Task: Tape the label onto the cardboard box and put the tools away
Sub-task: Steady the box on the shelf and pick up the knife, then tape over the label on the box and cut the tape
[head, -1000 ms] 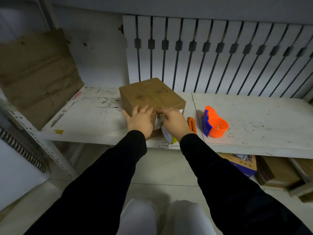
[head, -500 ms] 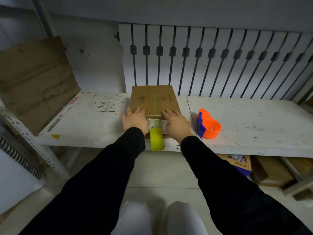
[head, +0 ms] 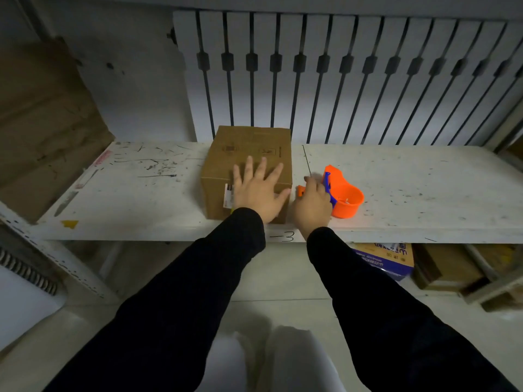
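Observation:
The brown cardboard box [head: 249, 148] stands on the white shelf [head: 141, 199], near its front edge. A white label [head: 227, 195] sits on the box's front face, mostly hidden under my left hand [head: 259, 190]. That hand lies flat on the front top edge with its fingers spread. My right hand [head: 311, 205] is just right of the box, fingers curled down over an orange box cutter [head: 300, 190]. Only the cutter's tip shows. An orange and blue tape dispenser [head: 343, 196] touches the right hand's far side.
A slatted white panel [head: 339, 75] backs the shelf. Flattened cardboard [head: 42, 123] leans at the left end. Below the shelf on the right lie a blue printed carton [head: 387, 258] and brown boxes [head: 447, 267]. The shelf's right half holds nothing but marks.
My right hand left the box front and moved right onto the box cutter beside the dispenser. My left hand slid to the middle of the box and spread flat. The hanging yellow strip is gone from view.

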`<state>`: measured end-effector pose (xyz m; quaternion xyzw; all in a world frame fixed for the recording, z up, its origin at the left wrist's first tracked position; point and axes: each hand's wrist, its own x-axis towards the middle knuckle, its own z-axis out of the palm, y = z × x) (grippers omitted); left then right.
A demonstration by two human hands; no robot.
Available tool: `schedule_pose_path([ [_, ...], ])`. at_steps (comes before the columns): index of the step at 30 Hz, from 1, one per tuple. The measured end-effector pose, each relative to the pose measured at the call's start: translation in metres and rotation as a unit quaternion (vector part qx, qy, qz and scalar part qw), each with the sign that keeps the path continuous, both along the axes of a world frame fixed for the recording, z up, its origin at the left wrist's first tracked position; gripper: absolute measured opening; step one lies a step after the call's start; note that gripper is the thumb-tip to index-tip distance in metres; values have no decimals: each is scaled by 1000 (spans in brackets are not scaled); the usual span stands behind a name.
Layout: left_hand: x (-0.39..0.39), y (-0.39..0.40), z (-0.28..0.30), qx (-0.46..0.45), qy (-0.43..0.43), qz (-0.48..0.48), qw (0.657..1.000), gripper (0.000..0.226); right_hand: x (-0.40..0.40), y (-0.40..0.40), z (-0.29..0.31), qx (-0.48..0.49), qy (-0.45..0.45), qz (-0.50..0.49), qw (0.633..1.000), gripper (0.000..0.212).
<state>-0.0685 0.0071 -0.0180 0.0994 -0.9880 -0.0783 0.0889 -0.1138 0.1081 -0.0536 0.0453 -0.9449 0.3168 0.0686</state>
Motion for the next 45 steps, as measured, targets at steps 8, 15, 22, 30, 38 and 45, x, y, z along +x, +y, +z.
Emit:
schedule_pose_path([
  [8,-23,13,-14,-6,-2,32,999,50,-15,7,-36,57,-101,-9,993,48],
  [15,-24,16,-20,-8,15,41,999,51,-29,4,-51,40,-142,-22,989,41],
  [22,-13,16,-16,-20,19,37,999,56,-22,14,-49,-32,-163,-50,985,33],
  [30,16,25,-2,-3,35,50,998,61,6,21,-7,-375,-198,-59,904,26],
  [38,42,46,17,391,40,34,919,40,46,29,33,-529,-248,86,807,16],
  [45,61,48,29,539,60,33,839,32,67,30,42,-481,-239,162,828,23],
])
